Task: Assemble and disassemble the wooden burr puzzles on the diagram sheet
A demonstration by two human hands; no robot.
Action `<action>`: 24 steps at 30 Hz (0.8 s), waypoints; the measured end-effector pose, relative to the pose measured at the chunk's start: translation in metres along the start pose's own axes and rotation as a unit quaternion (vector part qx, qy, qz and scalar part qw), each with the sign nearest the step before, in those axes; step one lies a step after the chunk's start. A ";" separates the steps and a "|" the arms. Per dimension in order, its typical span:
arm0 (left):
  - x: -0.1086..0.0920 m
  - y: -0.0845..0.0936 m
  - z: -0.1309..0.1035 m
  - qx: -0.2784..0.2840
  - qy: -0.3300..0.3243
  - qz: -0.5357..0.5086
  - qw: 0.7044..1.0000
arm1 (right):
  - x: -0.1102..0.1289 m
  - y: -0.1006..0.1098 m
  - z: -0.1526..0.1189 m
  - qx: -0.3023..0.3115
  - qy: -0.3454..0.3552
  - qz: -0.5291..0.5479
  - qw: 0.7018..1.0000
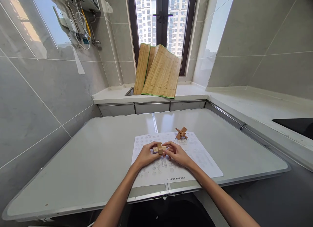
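Observation:
My left hand (147, 155) and my right hand (179, 153) meet over a printed paper sheet (176, 170). Between them is a small wooden interlocking puzzle (159, 148) made of crossed blocks. The left fingers are closed on its left side, and those of the right pinch its right end. Parts of the puzzle are hidden behind the fingertips. Beyond my right hand, at the sheet's far edge, lies a second, darker wooden puzzle (181, 133) of crossed sticks. Small diagrams and text cover the sheet.
A white folding table (97, 162) carries the sheet, with a seam down its middle. Behind it, a folded bamboo mat (161, 72) leans on the counter (188, 90) before the window. To the right runs another counter (259, 105). Pipes and cables (81, 25) hang at upper left.

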State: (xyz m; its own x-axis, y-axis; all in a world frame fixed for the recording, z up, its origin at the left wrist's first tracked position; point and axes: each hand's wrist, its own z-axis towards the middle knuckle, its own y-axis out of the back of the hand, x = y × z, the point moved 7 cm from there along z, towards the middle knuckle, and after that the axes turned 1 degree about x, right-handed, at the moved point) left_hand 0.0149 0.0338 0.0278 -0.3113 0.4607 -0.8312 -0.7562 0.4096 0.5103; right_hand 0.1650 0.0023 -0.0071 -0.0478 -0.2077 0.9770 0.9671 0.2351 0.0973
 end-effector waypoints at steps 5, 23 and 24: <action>0.004 0.000 -0.004 -0.034 -0.024 0.044 0.998 | 0.006 0.012 -0.004 -0.045 0.031 -0.135 0.989; 0.000 -0.010 -0.011 -0.061 -0.025 0.017 0.998 | 0.005 0.013 -0.004 0.022 0.005 -0.021 1.000; -0.001 -0.010 -0.011 -0.061 -0.029 0.016 0.998 | 0.005 0.012 -0.004 0.036 0.004 -0.021 0.999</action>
State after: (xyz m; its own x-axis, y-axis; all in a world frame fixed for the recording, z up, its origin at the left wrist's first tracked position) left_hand 0.0163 0.0203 0.0209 -0.3050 0.5190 -0.7985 -0.8116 0.2970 0.5030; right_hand 0.1775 -0.0001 -0.0017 -0.0856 -0.2268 0.9702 0.9441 0.2928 0.1517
